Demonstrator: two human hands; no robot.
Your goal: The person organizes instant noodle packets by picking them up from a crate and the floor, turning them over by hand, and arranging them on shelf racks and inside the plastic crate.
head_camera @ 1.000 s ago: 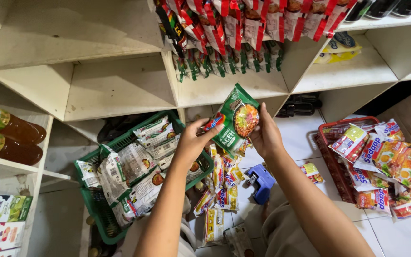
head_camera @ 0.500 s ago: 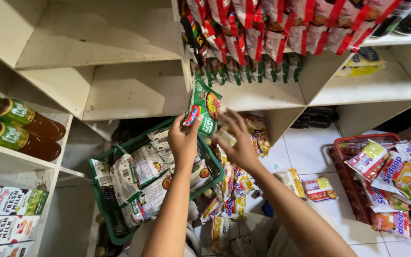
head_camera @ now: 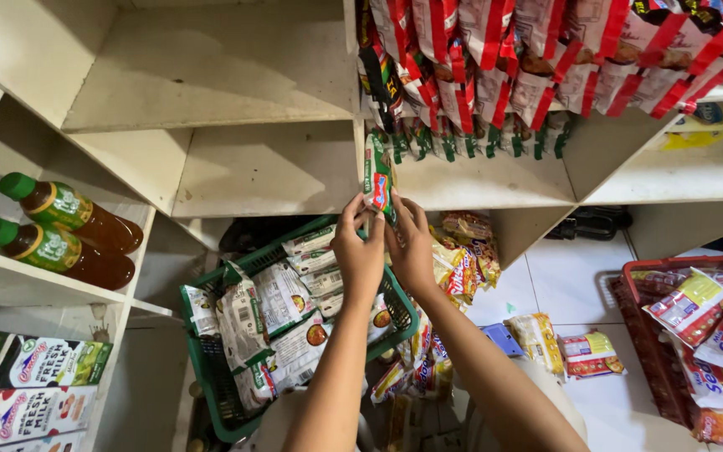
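Both my hands hold one green noodle packet point(head_camera: 377, 177) edge-on at the front of a white shelf point(head_camera: 470, 182). My left hand point(head_camera: 358, 248) grips its lower left side and my right hand point(head_camera: 411, 243) its lower right side. The packet's top reaches a row of green packets point(head_camera: 470, 138) standing on that shelf. Red-and-white packets point(head_camera: 546, 50) fill the shelf above. Below my arms a green basket point(head_camera: 207, 368) holds several white noodle packets point(head_camera: 269, 322).
Two brown bottles with green caps point(head_camera: 60, 230) lie on a left shelf, cartons point(head_camera: 27, 385) below them. A red basket point(head_camera: 654, 335) of mixed packets sits at the right. Loose packets point(head_camera: 546, 343) lie on the white tile floor. The neighbouring shelf compartments hold nothing.
My hands lifted the green packet up from above the basket to the shelf edge and turned it edge-on. The view tilted upward.
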